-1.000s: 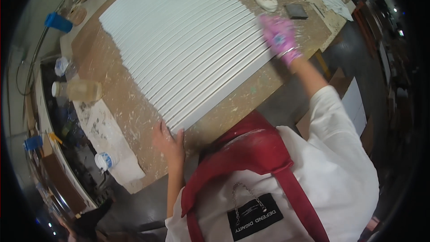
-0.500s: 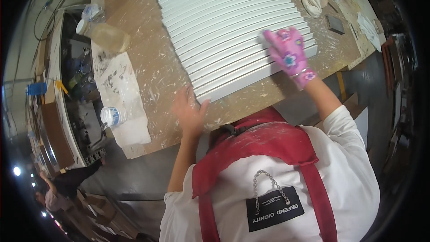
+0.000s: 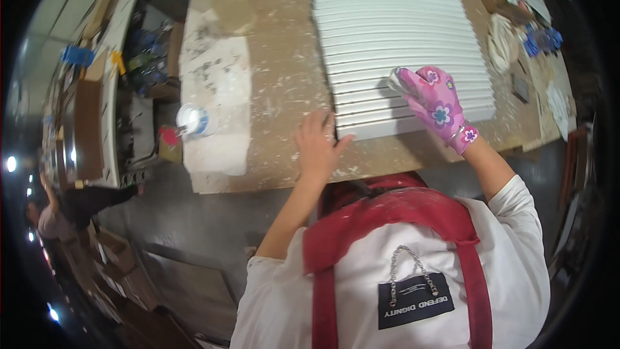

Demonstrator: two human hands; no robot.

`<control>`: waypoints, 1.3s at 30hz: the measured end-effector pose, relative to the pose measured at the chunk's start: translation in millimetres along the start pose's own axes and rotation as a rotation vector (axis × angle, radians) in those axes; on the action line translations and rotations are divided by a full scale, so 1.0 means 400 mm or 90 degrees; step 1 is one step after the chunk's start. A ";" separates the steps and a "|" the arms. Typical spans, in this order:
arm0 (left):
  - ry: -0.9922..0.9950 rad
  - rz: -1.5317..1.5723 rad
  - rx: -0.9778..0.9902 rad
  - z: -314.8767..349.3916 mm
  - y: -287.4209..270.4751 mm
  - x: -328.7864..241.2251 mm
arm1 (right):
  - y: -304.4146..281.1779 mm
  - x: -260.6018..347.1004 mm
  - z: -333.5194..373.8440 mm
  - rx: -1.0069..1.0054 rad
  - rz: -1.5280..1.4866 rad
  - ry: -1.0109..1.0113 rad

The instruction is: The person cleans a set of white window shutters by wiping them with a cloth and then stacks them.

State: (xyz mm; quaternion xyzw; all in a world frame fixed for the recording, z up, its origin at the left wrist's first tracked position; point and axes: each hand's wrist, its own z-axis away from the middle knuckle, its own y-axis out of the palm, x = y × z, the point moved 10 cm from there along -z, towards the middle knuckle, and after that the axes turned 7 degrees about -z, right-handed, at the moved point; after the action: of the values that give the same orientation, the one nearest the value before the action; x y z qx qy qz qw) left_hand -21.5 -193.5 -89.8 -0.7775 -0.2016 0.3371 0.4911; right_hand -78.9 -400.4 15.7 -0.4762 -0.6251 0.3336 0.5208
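White strips point(image 3: 413, 45) lie side by side in a tight row on the brown, paint-marked table point(image 3: 271, 123). My right hand point(image 3: 439, 106), in a pink flowered glove, is over the nearest strips toward their right part. Its fingers are closed, and a greyish-white bit shows at the fingertips; I cannot make out what it is. Bare, my left hand point(image 3: 316, 145) lies on the table at the near left corner of the row. Its fingers are apart, with the thumb against or close to the nearest strip's end.
On the left, a stained white sheet point(image 3: 223, 129) bears a white cup point(image 3: 192, 119), with a bottle of pale liquid point(image 3: 226, 3) beyond. At right are a cloth point(image 3: 502, 42), a small dark block point(image 3: 520, 88) and a blue-labelled bottle point(image 3: 542, 40). Another person point(image 3: 61, 213) is far left.
The whole view has turned and shifted, so the table appears further right. My gloved right hand has moved somewhat left along the strips. My left hand stays at their near left corner.
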 end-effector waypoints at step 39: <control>-0.064 -0.092 -0.123 0.035 -0.090 -0.195 | -0.244 -1.225 0.286 -0.110 0.257 0.404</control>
State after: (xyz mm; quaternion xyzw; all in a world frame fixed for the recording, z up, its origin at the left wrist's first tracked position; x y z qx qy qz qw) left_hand -85.0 -219.2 -36.2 -0.7869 -0.3130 0.3186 0.4258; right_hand -212.1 -885.0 -85.5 -0.7117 -0.3519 0.2114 0.5700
